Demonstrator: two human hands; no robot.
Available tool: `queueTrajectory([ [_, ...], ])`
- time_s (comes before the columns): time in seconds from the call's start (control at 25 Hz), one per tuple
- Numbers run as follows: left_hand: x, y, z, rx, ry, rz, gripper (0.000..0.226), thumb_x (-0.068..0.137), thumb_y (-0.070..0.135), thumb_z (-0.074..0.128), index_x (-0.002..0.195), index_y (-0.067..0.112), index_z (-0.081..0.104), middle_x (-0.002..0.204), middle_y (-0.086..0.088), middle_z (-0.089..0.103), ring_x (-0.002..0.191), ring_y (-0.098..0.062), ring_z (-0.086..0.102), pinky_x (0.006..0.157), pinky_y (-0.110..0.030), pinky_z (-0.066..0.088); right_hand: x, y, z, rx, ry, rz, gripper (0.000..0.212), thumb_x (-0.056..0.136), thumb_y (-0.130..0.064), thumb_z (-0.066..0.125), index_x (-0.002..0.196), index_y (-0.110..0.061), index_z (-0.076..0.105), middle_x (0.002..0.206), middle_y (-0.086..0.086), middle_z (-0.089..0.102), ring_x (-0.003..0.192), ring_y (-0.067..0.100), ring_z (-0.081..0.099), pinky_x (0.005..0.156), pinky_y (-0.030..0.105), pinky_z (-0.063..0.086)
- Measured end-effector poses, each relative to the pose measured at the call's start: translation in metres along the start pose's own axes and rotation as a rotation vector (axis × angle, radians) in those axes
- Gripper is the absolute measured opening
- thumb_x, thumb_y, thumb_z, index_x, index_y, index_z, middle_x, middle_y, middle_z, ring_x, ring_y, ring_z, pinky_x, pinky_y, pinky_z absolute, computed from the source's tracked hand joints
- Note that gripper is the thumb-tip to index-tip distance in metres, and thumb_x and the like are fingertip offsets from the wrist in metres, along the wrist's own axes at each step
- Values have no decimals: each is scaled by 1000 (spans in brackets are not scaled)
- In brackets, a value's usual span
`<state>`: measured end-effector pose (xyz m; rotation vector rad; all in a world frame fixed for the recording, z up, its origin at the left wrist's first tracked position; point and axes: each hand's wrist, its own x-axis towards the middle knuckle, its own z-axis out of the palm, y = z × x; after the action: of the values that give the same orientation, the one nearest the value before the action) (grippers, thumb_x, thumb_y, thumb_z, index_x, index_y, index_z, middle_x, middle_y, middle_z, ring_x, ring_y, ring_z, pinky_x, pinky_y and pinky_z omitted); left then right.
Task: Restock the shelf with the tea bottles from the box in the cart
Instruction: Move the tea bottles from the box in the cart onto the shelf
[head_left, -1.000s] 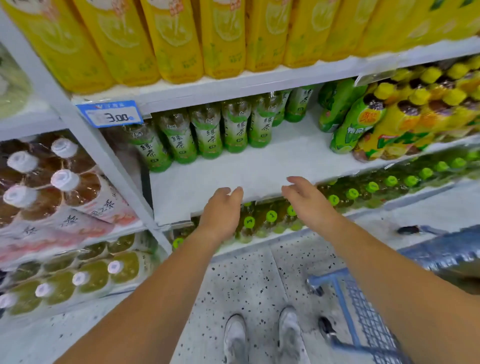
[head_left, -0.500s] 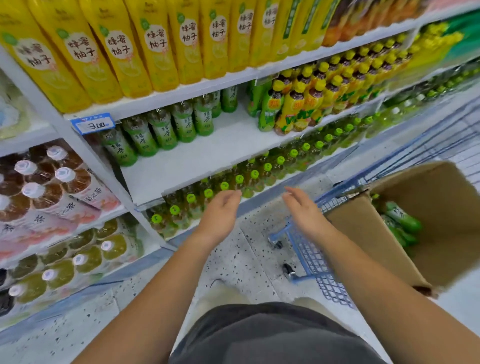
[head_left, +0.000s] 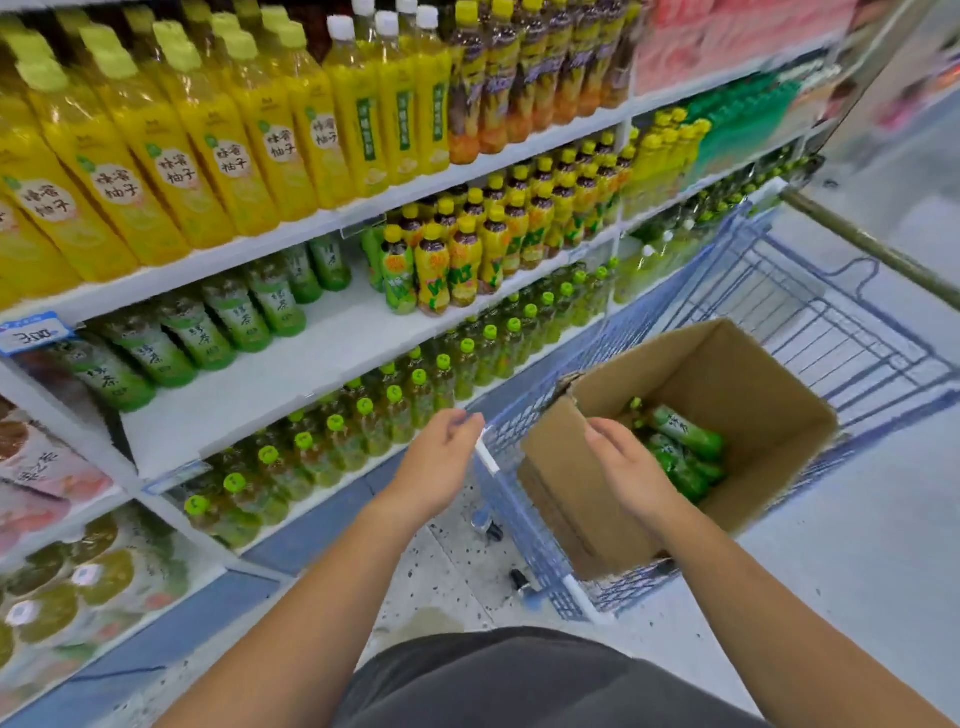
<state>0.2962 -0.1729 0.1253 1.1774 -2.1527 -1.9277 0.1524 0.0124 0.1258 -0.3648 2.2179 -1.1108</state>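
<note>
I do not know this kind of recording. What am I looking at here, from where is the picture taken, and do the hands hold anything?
There is no machine here. A person wears a camera on the head, so the picture looks forward and down along both bare arms. The left hand and the right hand are open and hold nothing. The right hand is above the near edge of a cardboard box, which stands in a blue wire cart. Inside the box lie green tea bottles. To the left is a store shelf with a bare white stretch in front of a row of green-labelled bottles; the bottles from the box are meant to go there.
</note>
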Motion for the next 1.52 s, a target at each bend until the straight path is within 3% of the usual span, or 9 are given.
queueTrajectory([
  [0.16, -9, 22, 92, -41, -13, -37, 59, 102, 58, 42, 151, 26, 40, 147, 4, 49, 130, -18, 52, 108, -42, 42, -3, 40, -81, 0, -7, 20, 45, 106, -34, 44, 148, -19, 45, 148, 0, 49, 122, 7, 45, 98, 22, 29],
  [0.68, 47, 52, 258, 21, -185, -181, 63, 105, 53, 38, 156, 17, 29, 150, -1, 45, 126, -17, 49, 105, -35, 38, 47, 129, -212, -102, -39, 221, 53, 104, -46, 42, 152, -24, 39, 153, -2, 43, 139, 18, 41, 110, 35, 34],
  [0.8, 65, 63, 288, 67, -175, -184, 60, 106, 51, 37, 154, 15, 33, 113, 6, 57, 93, -7, 58, 83, -32, 44, 71, 143, -229, -178, -70, 223, 52, 104, -45, 41, 151, -21, 40, 150, -1, 46, 135, 17, 44, 109, 34, 34],
  [0.88, 77, 66, 306, 131, -169, -188, 59, 106, 49, 37, 154, 15, 33, 90, 15, 48, 79, -3, 53, 79, -31, 43, 96, 146, -238, -205, -106, 228, 52, 104, -45, 42, 150, -21, 42, 147, 0, 50, 126, 15, 47, 106, 33, 35],
  [0.96, 97, 61, 325, 142, -123, -239, 55, 106, 49, 38, 149, 15, 40, 89, 11, 53, 90, -14, 59, 89, -36, 48, 132, 149, -246, -255, -169, 223, 51, 104, -45, 42, 149, -22, 43, 144, 1, 52, 120, 13, 47, 101, 30, 34],
  [1.12, 135, 38, 363, 46, 65, -467, 60, 103, 49, 40, 147, 9, 42, 137, -8, 56, 125, -26, 54, 108, -43, 44, 216, 172, -247, -415, -380, 197, 52, 105, -45, 40, 150, -19, 42, 151, 4, 47, 137, 21, 44, 100, 27, 30],
  [1.32, 170, 2, 403, -149, 486, -820, 61, 95, 50, 46, 144, 13, 45, 140, -12, 52, 128, -33, 50, 109, -46, 42, 300, 221, -221, -606, -661, 162, 57, 105, -46, 38, 154, -17, 36, 155, 4, 43, 139, 24, 42, 106, 31, 32],
  [1.44, 190, -29, 419, -218, 608, -1051, 75, 93, 47, 57, 151, 8, 31, 150, -17, 37, 136, -36, 40, 113, -44, 36, 339, 254, -196, -672, -728, 138, 59, 104, -51, 37, 154, -20, 35, 149, 8, 50, 115, 25, 55, 98, 36, 41],
  [1.52, 201, -45, 424, -282, 653, -1187, 88, 91, 47, 63, 154, 4, 20, 154, -17, 30, 138, -37, 37, 113, -43, 36, 355, 272, -182, -690, -735, 137, 59, 104, -50, 38, 154, -20, 35, 151, 9, 48, 121, 28, 54, 101, 36, 41],
])
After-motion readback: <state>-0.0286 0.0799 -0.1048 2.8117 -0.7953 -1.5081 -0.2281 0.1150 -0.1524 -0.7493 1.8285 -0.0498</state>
